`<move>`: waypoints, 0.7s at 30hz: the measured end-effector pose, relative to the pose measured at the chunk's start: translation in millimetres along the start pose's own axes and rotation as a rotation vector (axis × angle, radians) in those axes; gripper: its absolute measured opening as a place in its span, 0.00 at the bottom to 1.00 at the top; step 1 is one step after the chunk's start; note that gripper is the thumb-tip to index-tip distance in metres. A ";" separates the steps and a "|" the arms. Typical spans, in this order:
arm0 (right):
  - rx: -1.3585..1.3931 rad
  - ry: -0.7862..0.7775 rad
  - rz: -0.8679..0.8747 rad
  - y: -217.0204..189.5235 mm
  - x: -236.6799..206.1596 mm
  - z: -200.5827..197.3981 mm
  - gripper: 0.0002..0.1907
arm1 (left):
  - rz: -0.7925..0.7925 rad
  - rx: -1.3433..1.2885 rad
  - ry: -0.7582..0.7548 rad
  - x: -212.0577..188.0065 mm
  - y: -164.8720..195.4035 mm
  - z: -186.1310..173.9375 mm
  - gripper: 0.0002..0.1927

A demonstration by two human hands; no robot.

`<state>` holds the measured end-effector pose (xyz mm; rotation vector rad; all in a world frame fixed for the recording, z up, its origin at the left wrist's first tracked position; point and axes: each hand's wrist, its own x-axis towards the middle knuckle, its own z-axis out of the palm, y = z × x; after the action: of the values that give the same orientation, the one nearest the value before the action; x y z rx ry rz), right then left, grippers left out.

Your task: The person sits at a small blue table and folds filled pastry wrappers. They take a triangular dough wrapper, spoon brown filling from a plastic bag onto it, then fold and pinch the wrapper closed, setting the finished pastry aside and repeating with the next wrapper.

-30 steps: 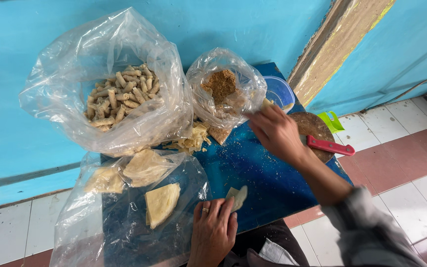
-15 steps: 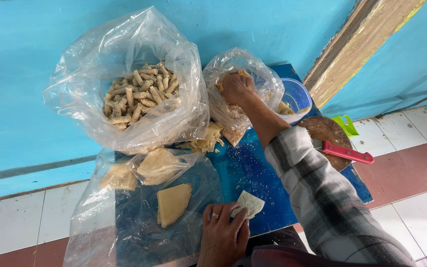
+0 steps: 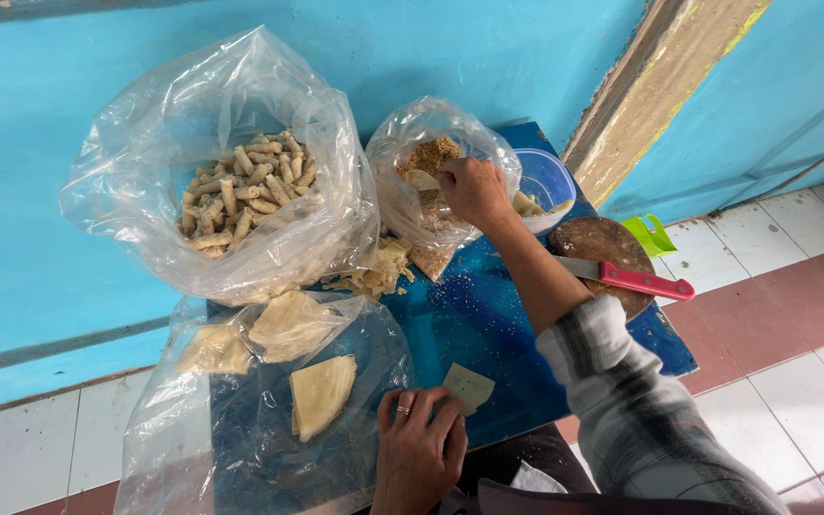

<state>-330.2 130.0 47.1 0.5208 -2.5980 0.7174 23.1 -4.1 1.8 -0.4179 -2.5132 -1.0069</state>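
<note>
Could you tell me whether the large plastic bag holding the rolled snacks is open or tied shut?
Open. The large plastic bag has its mouth spread wide, exposing the heap of rolled snacks inside.
</note>
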 end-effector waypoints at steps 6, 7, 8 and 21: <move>0.247 -0.004 0.146 6.7 -33.4 -23.4 0.08 | -0.014 -0.017 0.009 -1.0 -1.6 0.1 0.08; 0.116 -0.015 0.071 7.6 -33.5 -18.7 0.09 | -0.022 -0.021 0.003 -1.0 -2.1 0.7 0.08; -0.014 -0.024 -0.009 6.9 -29.7 -9.8 0.09 | -0.029 -0.023 0.002 -0.7 -2.3 1.6 0.08; -0.153 -0.432 0.166 7.4 29.8 35.5 0.16 | -0.002 -0.033 -0.017 -1.6 -3.4 1.9 0.08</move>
<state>-368.5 109.2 29.7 0.4568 -3.0984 0.4910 22.7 -5.4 -2.2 -0.4355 -2.5153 -1.0513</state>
